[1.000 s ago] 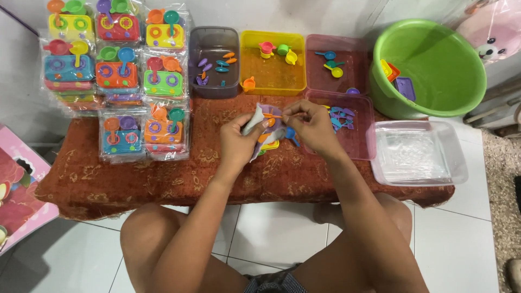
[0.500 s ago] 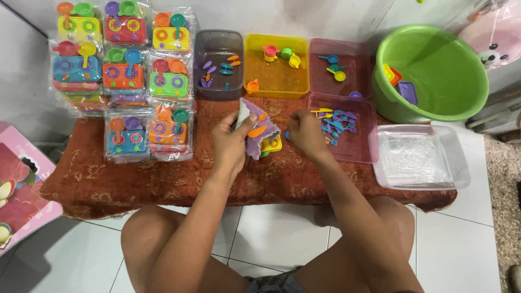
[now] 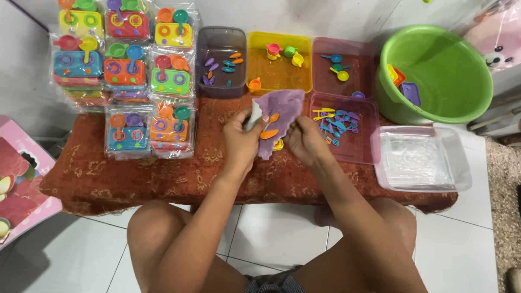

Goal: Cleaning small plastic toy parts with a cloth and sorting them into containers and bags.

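Observation:
My left hand [image 3: 242,140] and my right hand [image 3: 305,141] both hold a purple card [image 3: 282,111] above a red patterned cushion [image 3: 163,176]. The left hand grips its left side, where a white scrap shows by the thumb. The right hand pinches its lower right edge. Two small orange toy utensils [image 3: 269,132] lie on the card. A yellow toy stove [image 3: 278,145] shows just below it, between the hands.
Bagged toy stove sets [image 3: 127,70] are stacked at the left. Behind stand a grey tub [image 3: 221,62], a yellow tub [image 3: 279,65] and two pink tubs [image 3: 355,144] with small toy pieces. A green basin [image 3: 434,70] and a clear tub of bags [image 3: 420,157] sit right.
The right hand came back from the table beside the pink tub and took the card's right edge. The purple card now lies spread out between both hands.

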